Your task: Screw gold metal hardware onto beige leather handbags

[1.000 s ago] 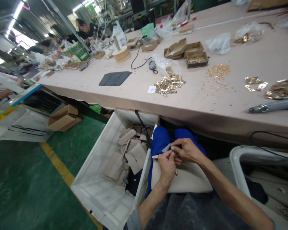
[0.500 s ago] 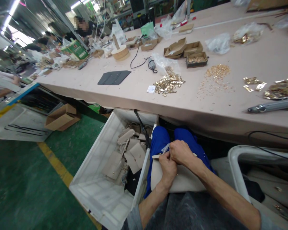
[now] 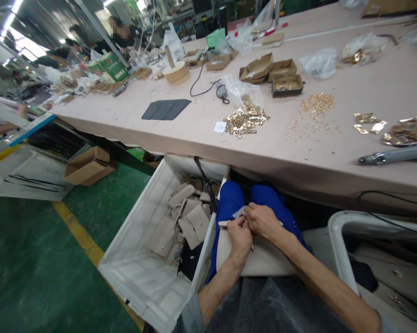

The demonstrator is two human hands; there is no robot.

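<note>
A beige leather piece (image 3: 260, 261) lies across my lap, over blue trousers (image 3: 231, 203). Both hands work at its far edge, close together and touching. My left hand (image 3: 240, 237) has its fingers curled, pinching the edge of the beige piece. My right hand (image 3: 264, 220) is closed too, fingers pressed on a small pale bit at the same edge; what that bit is I cannot make out.
A white crate (image 3: 132, 259) with several beige leather pieces stands at my left knee. A long table (image 3: 201, 134) ahead carries gold metal fittings (image 3: 245, 121), small screws (image 3: 314, 104), cardboard boxes (image 3: 264, 70) and a grey tool (image 3: 395, 155). Another white bin (image 3: 336, 240) is on my right. Other people work far left.
Both hands stay at the piece's edge with only small finger shifts. The view has drifted slightly.
</note>
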